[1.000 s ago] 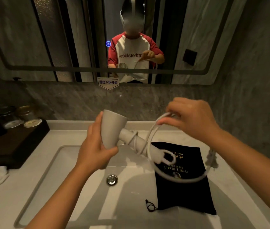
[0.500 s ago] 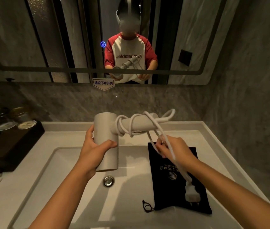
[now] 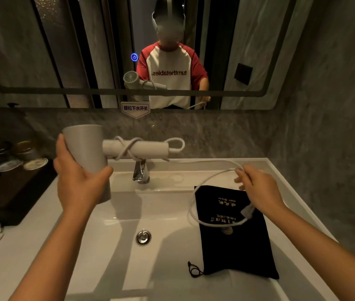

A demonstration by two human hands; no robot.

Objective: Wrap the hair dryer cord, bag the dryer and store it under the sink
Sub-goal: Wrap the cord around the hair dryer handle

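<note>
Grey plastic fills our left hand (image 3: 78,181): we grip the barrel of the hair dryer (image 3: 89,157) above the sink (image 3: 111,246), its handle pointing right over the tap (image 3: 140,172). White cord (image 3: 194,205) is looped a few times around that handle, then runs slack to our right hand (image 3: 257,187), whose fingers are pinched on it. From there the cord hangs in a loop across the black bag (image 3: 235,242), which lies flat on the sink's right side, its drawstring end nearest us. The plug (image 3: 247,210) sits just under our right wrist.
</note>
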